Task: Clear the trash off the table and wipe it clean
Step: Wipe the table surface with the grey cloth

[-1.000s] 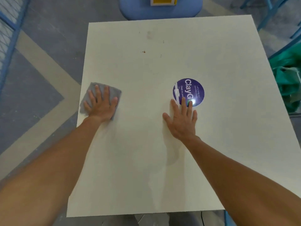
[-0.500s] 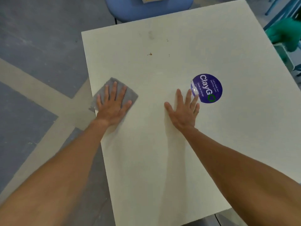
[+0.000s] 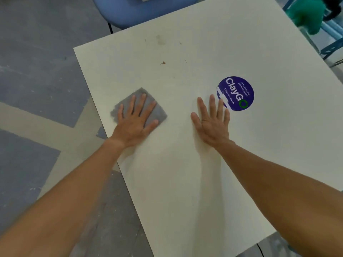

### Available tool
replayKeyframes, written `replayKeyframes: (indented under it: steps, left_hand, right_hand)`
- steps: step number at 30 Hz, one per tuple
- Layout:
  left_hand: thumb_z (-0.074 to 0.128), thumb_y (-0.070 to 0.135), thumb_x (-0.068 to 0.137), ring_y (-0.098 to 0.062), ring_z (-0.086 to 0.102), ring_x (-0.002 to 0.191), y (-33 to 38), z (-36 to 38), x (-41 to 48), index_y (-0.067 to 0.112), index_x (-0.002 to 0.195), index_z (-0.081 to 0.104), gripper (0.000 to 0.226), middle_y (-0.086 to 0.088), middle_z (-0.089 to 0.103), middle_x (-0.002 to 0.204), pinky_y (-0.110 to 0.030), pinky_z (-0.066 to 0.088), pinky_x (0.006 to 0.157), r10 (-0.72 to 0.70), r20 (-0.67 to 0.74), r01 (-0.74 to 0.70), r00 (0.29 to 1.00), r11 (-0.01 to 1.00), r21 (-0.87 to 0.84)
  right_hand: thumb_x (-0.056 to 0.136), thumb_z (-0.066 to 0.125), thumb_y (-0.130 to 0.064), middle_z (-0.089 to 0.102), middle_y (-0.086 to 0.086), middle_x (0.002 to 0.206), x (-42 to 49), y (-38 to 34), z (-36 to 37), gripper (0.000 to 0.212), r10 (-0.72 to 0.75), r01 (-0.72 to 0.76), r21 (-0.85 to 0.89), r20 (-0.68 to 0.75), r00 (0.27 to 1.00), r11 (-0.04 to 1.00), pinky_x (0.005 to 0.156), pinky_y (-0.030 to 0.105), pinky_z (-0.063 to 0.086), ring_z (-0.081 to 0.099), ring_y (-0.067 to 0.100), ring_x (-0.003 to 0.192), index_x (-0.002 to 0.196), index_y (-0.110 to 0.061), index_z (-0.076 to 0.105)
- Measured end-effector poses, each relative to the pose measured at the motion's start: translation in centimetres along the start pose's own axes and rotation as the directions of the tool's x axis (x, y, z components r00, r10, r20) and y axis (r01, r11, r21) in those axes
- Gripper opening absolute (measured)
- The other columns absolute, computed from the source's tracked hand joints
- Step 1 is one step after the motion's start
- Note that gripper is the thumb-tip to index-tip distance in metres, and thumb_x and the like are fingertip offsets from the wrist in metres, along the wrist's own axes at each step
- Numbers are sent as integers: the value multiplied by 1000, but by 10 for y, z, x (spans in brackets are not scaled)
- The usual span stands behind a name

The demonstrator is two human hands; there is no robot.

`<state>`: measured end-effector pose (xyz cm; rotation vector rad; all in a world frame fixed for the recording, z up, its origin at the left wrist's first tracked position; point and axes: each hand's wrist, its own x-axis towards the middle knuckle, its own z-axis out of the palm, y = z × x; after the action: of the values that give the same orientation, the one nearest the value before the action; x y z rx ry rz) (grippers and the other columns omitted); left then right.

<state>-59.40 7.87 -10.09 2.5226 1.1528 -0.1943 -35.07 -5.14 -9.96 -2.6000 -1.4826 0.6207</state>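
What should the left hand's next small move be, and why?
Probably slide the grey cloth forward and right under the left hand toward the brown crumbs; they and a faint smudge lie beyond it on the table.

1. The table top (image 3: 185, 182) is showing as a smooth cream sheet that looks like laminate. It is mostly matt, with a faint sheen trailing toward six o'clock.
2. At ten o'clock, a grey cloth (image 3: 160, 113) is lying flat on it, looking soft, fuzzy and matt, with slightly ragged edges.
3. At two o'clock, a round purple sticker (image 3: 239, 89) is looking like printed film, slicker and glossier than the surface around it.
4. Toward twelve o'clock, brown specks (image 3: 163, 63) and a dull smudge (image 3: 159, 39) are marking the otherwise even finish.
5. At nine o'clock, the floor (image 3: 37, 71) is appearing as painted grey and beige, matt, rough and scuffed.
6. At the twelve o'clock edge, a blue chair seat (image 3: 148, 13) is reading as smooth plastic.
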Motion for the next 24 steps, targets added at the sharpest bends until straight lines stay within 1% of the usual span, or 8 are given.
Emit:
replayKeyframes:
  steps: [4,6,8,11,14,17,20,24]
  left_hand:
    - [17,64,98,-25,-19,150,-22,-18,36,38,155,-5,66,5,-19,163,-59,-10,117,-395,-45,388,918,914,-120]
    - [15,62,99,-28,-22,149,-16,-22,43,36,155,-8,66,2,-22,163,-61,-11,116,-444,-17,439,896,890,-123]
    - [15,61,99,-29,-19,149,-2,-14,38,36,155,-7,65,2,-21,163,-60,-11,115,-339,-34,335,940,938,-90]
    - [14,61,97,-29,-12,151,34,11,2,33,157,1,68,-1,-12,165,-61,-4,116,5,-41,-3,999,998,59]
    - [16,63,99,-27,-11,152,51,23,-35,33,157,6,67,-1,-7,166,-61,-1,117,286,57,-291,957,945,150]
    - [13,68,96,-22,-16,151,37,15,-30,41,155,-1,67,5,-14,164,-52,-12,118,371,108,-385,922,905,180]
    - [12,72,92,-20,-18,150,24,2,1,48,151,-7,68,11,-20,162,-50,-14,116,63,54,-66,997,996,62]
    - [20,65,98,-25,-20,149,39,-6,37,41,154,-9,67,6,-22,162,-60,-12,116,-384,10,384,923,920,-80]
  right_hand:
    - [99,14,-61,-29,-1,159,4,2,-5,62,1,-1,9,75,997,1000,113,49,-20,-31,25,145,151,-44,-15]
    - [100,15,-59,-31,1,159,5,1,-5,61,-10,9,18,93,996,1000,113,48,-20,-32,26,144,151,-43,-16]
    - [101,15,-57,-31,2,159,5,1,-7,61,-18,15,27,100,995,1000,114,48,-20,-32,26,144,151,-43,-16]
    - [102,18,-54,-29,1,159,5,3,-11,60,-28,22,49,113,993,999,114,48,-19,-30,26,145,151,-43,-14]
    - [103,23,-49,-24,-1,161,4,6,-13,59,-50,42,88,99,994,995,116,48,-15,-26,24,147,153,-41,-8]
    - [104,30,-36,-6,-3,165,0,22,-16,58,-98,97,146,-5,995,984,121,43,-2,-11,18,151,156,-30,7]
    - [101,39,-28,14,-1,164,1,40,-23,57,-134,144,215,-62,989,966,121,40,15,6,17,151,155,-19,22]
    - [98,45,-24,25,6,161,-4,48,-21,55,-162,188,229,-128,978,955,118,37,22,18,21,149,150,-11,33]
